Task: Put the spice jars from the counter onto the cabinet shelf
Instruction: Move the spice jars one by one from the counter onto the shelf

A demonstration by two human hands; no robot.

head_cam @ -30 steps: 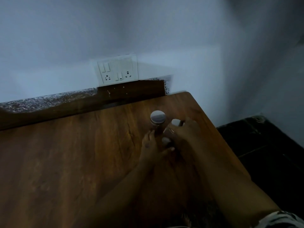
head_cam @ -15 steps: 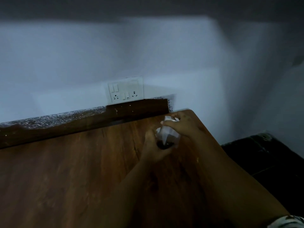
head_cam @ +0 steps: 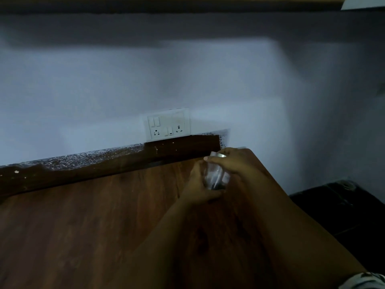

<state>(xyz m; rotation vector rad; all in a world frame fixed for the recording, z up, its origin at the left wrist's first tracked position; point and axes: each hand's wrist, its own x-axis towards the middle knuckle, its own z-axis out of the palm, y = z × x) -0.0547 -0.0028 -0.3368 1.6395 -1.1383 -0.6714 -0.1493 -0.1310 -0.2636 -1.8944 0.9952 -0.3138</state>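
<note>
a patterned sleeve [head_cam: 366,280] shows at the near right corner, and both forearms reach across the brown wooden surface [head_cam: 83,226] toward its far right corner. the left hand [head_cam: 200,186] cups the spice jars [head_cam: 216,176] from the left and beneath; the right hand [head_cam: 233,161] closes over them from above, so both hands are grasping the jars, lifted just above the surface. the jars are clear glass with a silver lid at the top and something dark in the bottom; how many are in the grip cannot be told. right of the surface lies a dark floor [head_cam: 343,209]. at the far edge runs a dark backsplash strip [head_cam: 83,165] with flaking paint, and above it a white socket plate [head_cam: 167,124] on the pale wall [head_cam: 104,90]. a dark cabinet underside [head_cam: 166,5] spans the top.
</note>
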